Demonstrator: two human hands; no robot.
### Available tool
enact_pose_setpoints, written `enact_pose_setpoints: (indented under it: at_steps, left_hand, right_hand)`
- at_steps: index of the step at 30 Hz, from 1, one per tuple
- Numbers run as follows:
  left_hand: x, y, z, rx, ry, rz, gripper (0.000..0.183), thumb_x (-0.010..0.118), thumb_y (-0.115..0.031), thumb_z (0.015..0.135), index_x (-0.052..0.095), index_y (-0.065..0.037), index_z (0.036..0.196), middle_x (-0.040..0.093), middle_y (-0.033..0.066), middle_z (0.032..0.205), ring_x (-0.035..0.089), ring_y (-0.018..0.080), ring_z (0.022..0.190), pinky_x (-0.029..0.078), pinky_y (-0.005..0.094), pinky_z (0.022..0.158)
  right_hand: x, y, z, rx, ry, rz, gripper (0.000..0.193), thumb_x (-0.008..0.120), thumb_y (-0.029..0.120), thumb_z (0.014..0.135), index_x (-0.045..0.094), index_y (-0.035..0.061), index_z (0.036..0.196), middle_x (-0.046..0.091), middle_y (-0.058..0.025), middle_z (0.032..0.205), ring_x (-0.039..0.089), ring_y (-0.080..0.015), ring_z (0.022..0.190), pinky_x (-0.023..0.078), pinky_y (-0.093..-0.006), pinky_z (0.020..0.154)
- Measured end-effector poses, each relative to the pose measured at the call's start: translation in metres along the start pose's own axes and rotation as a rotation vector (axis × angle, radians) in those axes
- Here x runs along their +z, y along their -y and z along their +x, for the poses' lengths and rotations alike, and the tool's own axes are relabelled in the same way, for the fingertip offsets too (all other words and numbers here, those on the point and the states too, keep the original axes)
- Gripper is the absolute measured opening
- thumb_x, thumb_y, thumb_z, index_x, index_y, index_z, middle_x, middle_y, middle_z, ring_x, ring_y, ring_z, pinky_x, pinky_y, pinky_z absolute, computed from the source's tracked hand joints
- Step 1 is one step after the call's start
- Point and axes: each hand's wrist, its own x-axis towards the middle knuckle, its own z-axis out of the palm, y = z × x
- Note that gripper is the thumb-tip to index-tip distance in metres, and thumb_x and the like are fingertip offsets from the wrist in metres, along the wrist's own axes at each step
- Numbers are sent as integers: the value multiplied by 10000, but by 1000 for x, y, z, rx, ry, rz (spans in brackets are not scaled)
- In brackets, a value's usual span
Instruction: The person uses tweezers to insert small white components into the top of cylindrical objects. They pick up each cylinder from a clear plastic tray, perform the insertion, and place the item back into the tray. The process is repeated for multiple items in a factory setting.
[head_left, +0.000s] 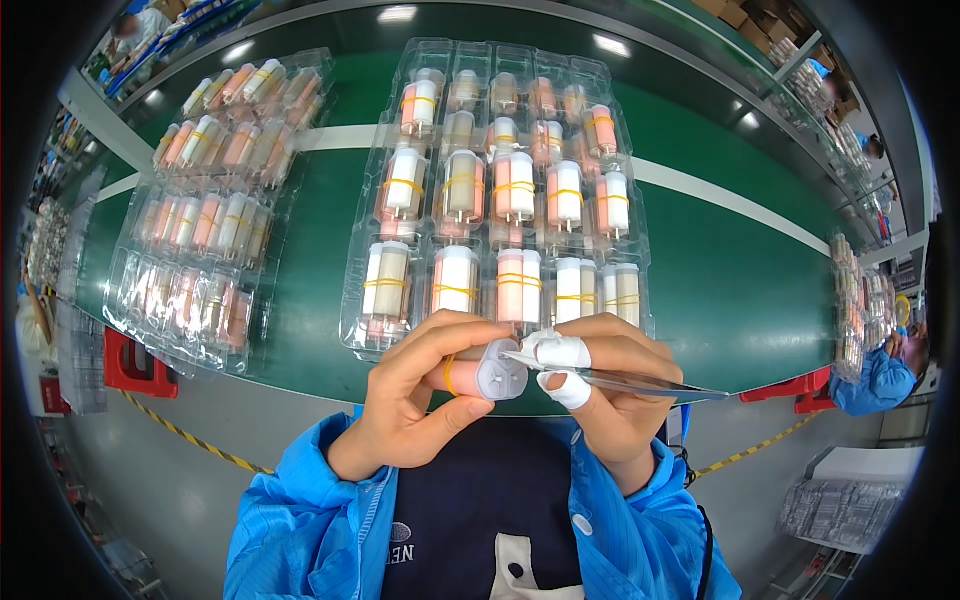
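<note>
In front of my chest, my left hand (410,405) is closed round a pink cylinder (503,380) with a yellow rubber band. Its translucent grey-white end face is turned to the right and shows small slots. My right hand (620,400), with white tape wrapped on the thumb and a finger, pinches metal tweezers (655,384). The tweezer tips touch or nearly touch the upper part of that end face. Just beyond my hands lies a clear plastic tray (352,315) holding rows of banded pink, white and grey cylinders, several with prongs at the near end.
Everything sits on a green belt-like table (720,290) with a pale stripe across it. More filled clear trays (120,300) stand at the left. Red stools (135,365) are below the table edge. A co-worker in a blue sleeve (875,380) is at the far right, near other trays.
</note>
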Motion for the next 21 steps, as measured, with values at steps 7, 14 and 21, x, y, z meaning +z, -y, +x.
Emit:
enact_pose_setpoints:
  at_steps: [7, 14, 21]
  left_hand:
    - [0, 0, 0, -5, -3, 12, 454, 672, -107, 823, 526, 70, 1214, 546, 186, 1170, 544, 255, 1081, 425, 349, 933]
    - [0, 1, 0, 4, -1, 8, 453, 673, -119, 826, 527, 75, 1209, 551, 187, 1162, 546, 256, 1078, 424, 354, 934]
    - [0, 1, 1, 6, 0, 14, 449, 676, -114, 823, 531, 77, 1203, 552, 189, 1162, 546, 257, 1076, 426, 355, 932]
  right_hand:
    - [0, -4, -2, 18, -11, 10, 168, 706, 4, 744, 697, -25, 909, 685, -169, 884, 677, -249, 812, 542, -317, 708]
    - [0, -5, 0, -19, -17, 11, 161, 705, 11, 758, 683, -27, 913, 686, -177, 866, 683, -231, 783, 545, -303, 678]
    - [-1, -5, -1, -11, -25, 23, 148, 706, 13, 758, 685, -30, 898, 687, -174, 862, 684, -236, 785, 545, -305, 679]
